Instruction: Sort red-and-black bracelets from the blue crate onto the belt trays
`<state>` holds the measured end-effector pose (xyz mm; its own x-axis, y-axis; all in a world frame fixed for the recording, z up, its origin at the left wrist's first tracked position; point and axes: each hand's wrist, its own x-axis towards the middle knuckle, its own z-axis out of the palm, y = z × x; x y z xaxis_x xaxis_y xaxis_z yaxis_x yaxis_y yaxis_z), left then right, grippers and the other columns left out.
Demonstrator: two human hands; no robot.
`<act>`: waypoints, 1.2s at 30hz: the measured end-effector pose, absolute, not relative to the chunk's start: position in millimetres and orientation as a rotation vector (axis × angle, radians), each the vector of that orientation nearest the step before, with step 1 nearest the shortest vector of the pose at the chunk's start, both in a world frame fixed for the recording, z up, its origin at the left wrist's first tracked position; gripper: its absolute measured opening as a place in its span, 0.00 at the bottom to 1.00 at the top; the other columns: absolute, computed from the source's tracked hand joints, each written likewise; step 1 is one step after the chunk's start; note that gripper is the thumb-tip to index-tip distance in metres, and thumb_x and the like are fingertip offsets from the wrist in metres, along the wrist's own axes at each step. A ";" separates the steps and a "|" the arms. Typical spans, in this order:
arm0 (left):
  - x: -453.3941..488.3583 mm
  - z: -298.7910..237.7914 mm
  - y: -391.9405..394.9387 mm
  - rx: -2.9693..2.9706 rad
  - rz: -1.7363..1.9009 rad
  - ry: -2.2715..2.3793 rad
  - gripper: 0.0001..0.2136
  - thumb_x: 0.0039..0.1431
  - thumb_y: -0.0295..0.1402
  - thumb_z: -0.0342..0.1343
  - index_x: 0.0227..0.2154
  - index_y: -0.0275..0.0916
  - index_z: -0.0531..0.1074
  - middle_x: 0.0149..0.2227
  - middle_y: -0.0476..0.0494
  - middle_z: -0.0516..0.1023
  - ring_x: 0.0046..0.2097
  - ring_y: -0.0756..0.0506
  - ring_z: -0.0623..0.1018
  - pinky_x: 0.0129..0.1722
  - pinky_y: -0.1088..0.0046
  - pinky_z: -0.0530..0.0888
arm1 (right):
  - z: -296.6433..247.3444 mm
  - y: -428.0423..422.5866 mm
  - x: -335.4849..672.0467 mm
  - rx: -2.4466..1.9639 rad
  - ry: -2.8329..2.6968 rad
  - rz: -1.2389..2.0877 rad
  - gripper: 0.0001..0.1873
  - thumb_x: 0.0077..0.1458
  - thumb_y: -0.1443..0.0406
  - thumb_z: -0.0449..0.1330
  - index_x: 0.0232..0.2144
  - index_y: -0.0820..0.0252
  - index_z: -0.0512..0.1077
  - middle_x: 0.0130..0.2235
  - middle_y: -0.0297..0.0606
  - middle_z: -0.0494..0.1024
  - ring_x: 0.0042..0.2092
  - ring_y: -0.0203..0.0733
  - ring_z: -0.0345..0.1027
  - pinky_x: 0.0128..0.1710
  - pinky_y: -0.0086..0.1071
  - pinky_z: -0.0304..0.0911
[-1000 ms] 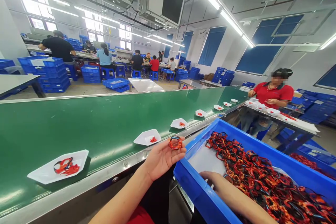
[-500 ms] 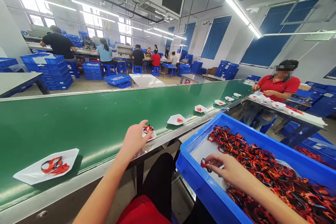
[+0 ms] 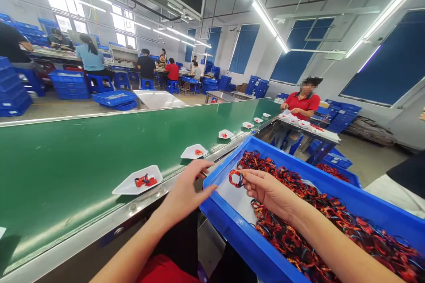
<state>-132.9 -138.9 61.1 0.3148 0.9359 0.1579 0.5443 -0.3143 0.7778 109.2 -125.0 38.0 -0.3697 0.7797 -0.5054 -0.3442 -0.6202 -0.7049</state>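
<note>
My right hand [image 3: 265,188] pinches a small red and black ring-shaped piece [image 3: 235,178] over the near-left part of a blue bin [image 3: 229,225]. Many like pieces [image 3: 299,216] lie heaped in that bin. Thumb and fingers apart, my left hand [image 3: 192,185] hovers by the bin's left corner with nothing in it. On the green conveyor belt [image 3: 83,154], just left of that hand, sits a white tray [image 3: 129,187] containing a red and black ring piece and bright red bits. Another white tray [image 3: 187,152], farther along, shows only red bits.
Several more trays [image 3: 225,134] recede along the belt. A metal rail [image 3: 133,208] edges its near side. At the far right, a person in a red shirt [image 3: 302,102] works at a side table [image 3: 327,134]. Other people sit at benches behind the belt, among stacked blue crates [image 3: 69,84].
My left hand has let go of a ring piece at a tray and moved right toward the bin. My right hand has raised its ring piece. The view has turned right.
</note>
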 end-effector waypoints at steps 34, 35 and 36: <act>-129.1 50.1 -125.4 0.107 1.046 0.833 0.12 0.67 0.34 0.48 0.40 0.30 0.71 0.35 0.37 0.78 0.34 0.48 0.81 0.33 0.78 0.80 | -23.2 -156.8 89.0 -1.504 -2.068 1.687 0.14 0.46 0.62 0.56 0.34 0.60 0.77 0.34 0.37 0.80 0.37 0.44 0.72 0.37 0.31 0.63; -130.2 49.5 -125.3 0.115 1.063 0.841 0.11 0.66 0.33 0.49 0.40 0.30 0.71 0.35 0.38 0.78 0.35 0.48 0.81 0.34 0.78 0.81 | -24.1 -155.8 89.9 -1.532 -2.072 1.665 0.14 0.47 0.63 0.55 0.35 0.59 0.77 0.34 0.36 0.80 0.37 0.43 0.72 0.37 0.31 0.63; -131.2 48.7 -125.1 0.125 1.082 0.856 0.10 0.66 0.32 0.50 0.40 0.29 0.71 0.36 0.38 0.78 0.36 0.48 0.81 0.35 0.77 0.81 | -25.2 -154.5 91.1 -1.546 -2.082 1.641 0.15 0.47 0.63 0.55 0.35 0.59 0.78 0.35 0.36 0.80 0.38 0.43 0.72 0.37 0.31 0.63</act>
